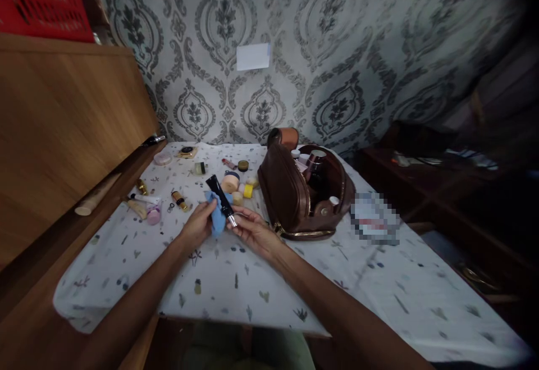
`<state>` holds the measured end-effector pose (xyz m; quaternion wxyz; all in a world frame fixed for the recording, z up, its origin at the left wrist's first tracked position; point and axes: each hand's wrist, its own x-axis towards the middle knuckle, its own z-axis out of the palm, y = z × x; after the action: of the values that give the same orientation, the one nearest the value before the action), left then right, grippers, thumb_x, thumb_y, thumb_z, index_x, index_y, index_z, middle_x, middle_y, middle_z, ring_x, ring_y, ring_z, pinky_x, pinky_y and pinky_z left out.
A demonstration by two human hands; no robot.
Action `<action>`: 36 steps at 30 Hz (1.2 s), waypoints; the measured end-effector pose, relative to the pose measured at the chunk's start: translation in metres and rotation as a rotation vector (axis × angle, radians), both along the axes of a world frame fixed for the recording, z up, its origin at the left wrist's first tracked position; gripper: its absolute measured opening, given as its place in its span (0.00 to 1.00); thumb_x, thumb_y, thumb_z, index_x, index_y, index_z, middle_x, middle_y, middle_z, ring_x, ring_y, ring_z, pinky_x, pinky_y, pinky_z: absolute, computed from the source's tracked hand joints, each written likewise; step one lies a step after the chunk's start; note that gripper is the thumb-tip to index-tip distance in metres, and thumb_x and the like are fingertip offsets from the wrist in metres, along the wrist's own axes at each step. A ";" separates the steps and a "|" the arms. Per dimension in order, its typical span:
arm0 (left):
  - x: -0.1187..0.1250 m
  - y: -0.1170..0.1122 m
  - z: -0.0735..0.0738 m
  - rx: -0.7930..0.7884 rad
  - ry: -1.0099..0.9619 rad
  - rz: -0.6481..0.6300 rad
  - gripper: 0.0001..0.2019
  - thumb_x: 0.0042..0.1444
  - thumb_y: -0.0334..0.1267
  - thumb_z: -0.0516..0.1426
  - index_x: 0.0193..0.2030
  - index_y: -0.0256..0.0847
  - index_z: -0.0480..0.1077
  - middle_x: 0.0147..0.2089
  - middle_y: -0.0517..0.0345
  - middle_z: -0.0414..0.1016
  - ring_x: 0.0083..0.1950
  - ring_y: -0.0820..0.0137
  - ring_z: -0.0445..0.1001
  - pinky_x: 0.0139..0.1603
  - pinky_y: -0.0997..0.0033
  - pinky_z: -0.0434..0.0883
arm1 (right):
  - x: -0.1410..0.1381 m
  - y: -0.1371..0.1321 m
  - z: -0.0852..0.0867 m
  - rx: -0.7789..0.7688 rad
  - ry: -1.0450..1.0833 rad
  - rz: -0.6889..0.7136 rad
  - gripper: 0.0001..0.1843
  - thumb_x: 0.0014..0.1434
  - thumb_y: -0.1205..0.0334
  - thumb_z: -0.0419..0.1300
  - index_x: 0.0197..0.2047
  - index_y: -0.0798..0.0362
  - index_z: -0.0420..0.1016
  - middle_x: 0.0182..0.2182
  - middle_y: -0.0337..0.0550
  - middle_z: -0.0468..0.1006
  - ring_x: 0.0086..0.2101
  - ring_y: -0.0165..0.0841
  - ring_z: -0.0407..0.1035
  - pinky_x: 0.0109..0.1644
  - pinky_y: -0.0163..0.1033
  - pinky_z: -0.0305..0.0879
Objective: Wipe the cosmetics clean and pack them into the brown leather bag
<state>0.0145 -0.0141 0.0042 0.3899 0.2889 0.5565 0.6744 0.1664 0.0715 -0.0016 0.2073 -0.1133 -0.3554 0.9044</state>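
A black cosmetic tube (pixel 220 195) with a silver cap end is held slanted above the table. My right hand (pixel 257 234) has its fingers closed round the silver end. In my left hand (pixel 200 225) a light blue cloth (pixel 218 218) is pinched, and it lies against the side of the tube. Just behind the hands stand a peach-coloured jar (pixel 230 181) with a dark lid and a small yellow container (pixel 248 191). To the right of my right hand, an unzipped brown cosmetic bag (pixel 290 190) holds several bottles, among them one with a shiny cap (pixel 316 161).
Small cosmetics, including a gold-capped bottle (pixel 180 201) and a purple-capped tube (pixel 154 214), lie left on the patterned tablecloth (pixel 236 302). A wooden cabinet (pixel 67 134) borders the left side, a red basket (pixel 42 5) on top. A blurred-out packet (pixel 374 218) lies right of the bag.
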 end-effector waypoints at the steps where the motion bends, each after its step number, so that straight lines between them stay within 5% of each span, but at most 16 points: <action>1: 0.005 -0.001 0.001 -0.001 -0.044 -0.045 0.27 0.41 0.62 0.67 0.30 0.36 0.73 0.25 0.60 0.71 0.25 0.74 0.68 0.29 0.74 0.68 | 0.000 -0.001 0.000 0.011 -0.007 -0.008 0.20 0.46 0.65 0.76 0.43 0.56 0.77 0.31 0.40 0.82 0.29 0.26 0.77 0.36 0.27 0.74; 8: 0.011 -0.005 0.013 0.018 -0.203 -0.174 0.25 0.34 0.52 0.74 0.33 0.36 0.76 0.29 0.57 0.77 0.28 0.74 0.72 0.31 0.75 0.70 | -0.003 0.000 -0.004 0.050 -0.083 -0.083 0.20 0.42 0.60 0.77 0.34 0.55 0.74 0.28 0.39 0.82 0.28 0.27 0.78 0.30 0.26 0.72; 17: 0.016 -0.004 0.010 0.023 -0.196 -0.081 0.24 0.35 0.52 0.73 0.31 0.35 0.74 0.25 0.62 0.75 0.23 0.76 0.70 0.25 0.78 0.67 | -0.002 -0.004 -0.003 0.180 -0.163 -0.069 0.27 0.40 0.49 0.77 0.35 0.54 0.69 0.26 0.35 0.79 0.25 0.30 0.77 0.24 0.28 0.67; 23: 0.014 -0.001 0.004 0.017 -0.166 -0.043 0.23 0.35 0.51 0.74 0.28 0.35 0.73 0.24 0.62 0.74 0.22 0.77 0.68 0.23 0.79 0.66 | -0.003 -0.006 -0.004 0.328 -0.181 -0.113 0.28 0.38 0.53 0.78 0.33 0.52 0.65 0.22 0.30 0.75 0.21 0.27 0.73 0.24 0.29 0.64; 28: 0.012 -0.002 0.003 0.029 -0.177 -0.026 0.24 0.38 0.53 0.72 0.32 0.36 0.74 0.24 0.62 0.74 0.23 0.77 0.69 0.24 0.78 0.66 | -0.001 -0.005 -0.001 0.400 -0.175 -0.150 0.26 0.41 0.49 0.75 0.36 0.52 0.68 0.23 0.30 0.73 0.20 0.24 0.67 0.22 0.30 0.60; 33: 0.006 -0.005 0.006 0.086 -0.242 -0.118 0.26 0.35 0.45 0.74 0.41 0.38 0.76 0.29 0.60 0.78 0.26 0.73 0.73 0.28 0.75 0.70 | 0.001 -0.005 0.002 0.429 -0.207 -0.095 0.28 0.42 0.43 0.73 0.40 0.53 0.73 0.23 0.31 0.71 0.19 0.23 0.63 0.20 0.30 0.55; 36: 0.004 -0.006 0.006 0.118 -0.247 -0.110 0.24 0.35 0.42 0.74 0.41 0.38 0.76 0.31 0.60 0.78 0.29 0.71 0.75 0.31 0.74 0.73 | 0.000 -0.003 -0.001 0.460 -0.271 -0.065 0.28 0.45 0.37 0.70 0.33 0.55 0.73 0.21 0.32 0.70 0.19 0.23 0.61 0.19 0.30 0.52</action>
<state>0.0184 -0.0197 0.0107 0.4742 0.2563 0.4471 0.7138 0.1665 0.0681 -0.0030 0.2071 -0.1948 -0.5725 0.7691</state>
